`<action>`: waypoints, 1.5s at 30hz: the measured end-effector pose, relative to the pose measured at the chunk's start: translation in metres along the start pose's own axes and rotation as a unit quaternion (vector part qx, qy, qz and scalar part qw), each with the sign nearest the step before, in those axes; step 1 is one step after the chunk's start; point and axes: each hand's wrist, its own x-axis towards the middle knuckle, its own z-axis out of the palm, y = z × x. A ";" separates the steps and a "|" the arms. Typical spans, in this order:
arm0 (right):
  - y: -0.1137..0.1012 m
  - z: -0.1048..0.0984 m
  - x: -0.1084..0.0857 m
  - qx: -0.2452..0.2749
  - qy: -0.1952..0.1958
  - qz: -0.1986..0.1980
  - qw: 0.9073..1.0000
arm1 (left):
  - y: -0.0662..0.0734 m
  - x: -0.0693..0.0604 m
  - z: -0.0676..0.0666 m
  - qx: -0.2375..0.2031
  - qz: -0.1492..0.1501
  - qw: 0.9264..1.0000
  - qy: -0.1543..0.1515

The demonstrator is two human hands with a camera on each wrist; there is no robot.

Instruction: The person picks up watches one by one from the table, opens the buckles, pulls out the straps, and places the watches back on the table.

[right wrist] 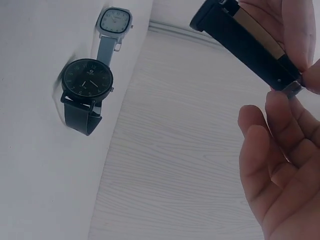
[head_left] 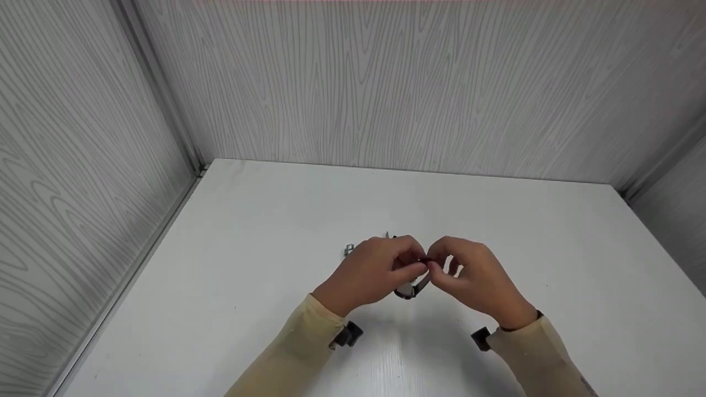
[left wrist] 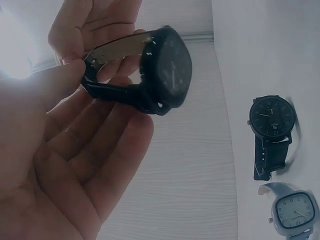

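Above the table, both hands hold one black wristwatch (left wrist: 172, 70) by its strap. The strap forms a loop, its inner side tan, with the dark round dial hanging from it. My left hand (head_left: 372, 271) pinches the strap near its buckle between thumb and fingers. Facing it, my right hand (head_left: 474, 275) pinches the same end, its fingertips meeting the left ones. In the right wrist view the buckle (right wrist: 293, 89) sits at the fingertips of the right hand (right wrist: 285, 165). How far the strap is threaded through it, I cannot tell.
A second black round wristwatch (right wrist: 86, 80) lies on the white table (head_left: 265, 231) beyond the hands. Beside it lies a light square-faced watch (left wrist: 295, 212) with a grey-blue strap. Wood-grained panels (head_left: 358, 82) enclose the table at the back and sides.
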 end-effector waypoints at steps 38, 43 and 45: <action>0.015 -0.001 -0.002 -0.035 -0.128 0.063 0.989 | -0.020 0.003 0.018 0.006 -0.048 0.998 -0.051; 0.016 -0.002 0.000 -0.056 -0.119 0.043 0.990 | -0.017 0.005 0.019 0.027 -0.043 0.998 -0.043; 0.017 -0.005 0.001 -0.059 -0.122 0.035 0.990 | -0.014 0.006 0.020 0.034 -0.042 0.998 -0.037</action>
